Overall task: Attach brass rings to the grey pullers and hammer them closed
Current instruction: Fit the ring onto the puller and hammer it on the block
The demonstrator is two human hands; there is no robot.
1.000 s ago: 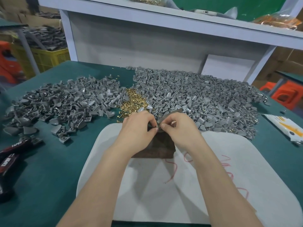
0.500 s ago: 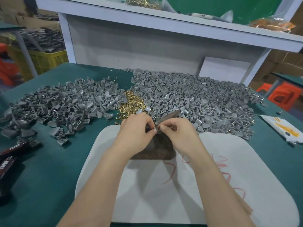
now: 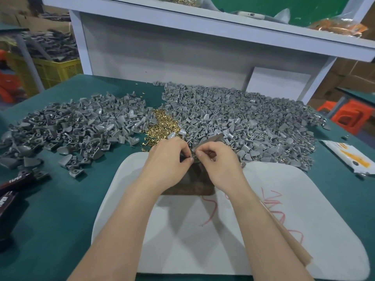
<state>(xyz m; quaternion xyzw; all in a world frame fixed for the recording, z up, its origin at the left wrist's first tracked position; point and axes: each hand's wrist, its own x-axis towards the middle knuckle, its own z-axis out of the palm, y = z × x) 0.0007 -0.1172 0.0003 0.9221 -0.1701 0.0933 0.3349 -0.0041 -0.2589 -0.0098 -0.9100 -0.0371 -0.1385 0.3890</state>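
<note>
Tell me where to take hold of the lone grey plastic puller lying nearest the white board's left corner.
Pinch the grey plastic puller across its flat body with two fingers, coming straight down from above. It lies apart from the left heap of pullers on bare green tabletop, leaving room around it.

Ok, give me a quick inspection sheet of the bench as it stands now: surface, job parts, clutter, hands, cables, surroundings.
Surface: green table with a white mat at the front; a dark brown block lies on the mat under the hands.
Job's things: grey pullers in a left pile and a larger right pile; brass rings heaped between them.
Clutter: black packs at the left edge, a white and orange packet at the right.
Grippers: left hand and right hand pinch one puller together over the block.
Cables: nothing seen.
Surroundings: white shelf behind, yellow crate far left.
</note>
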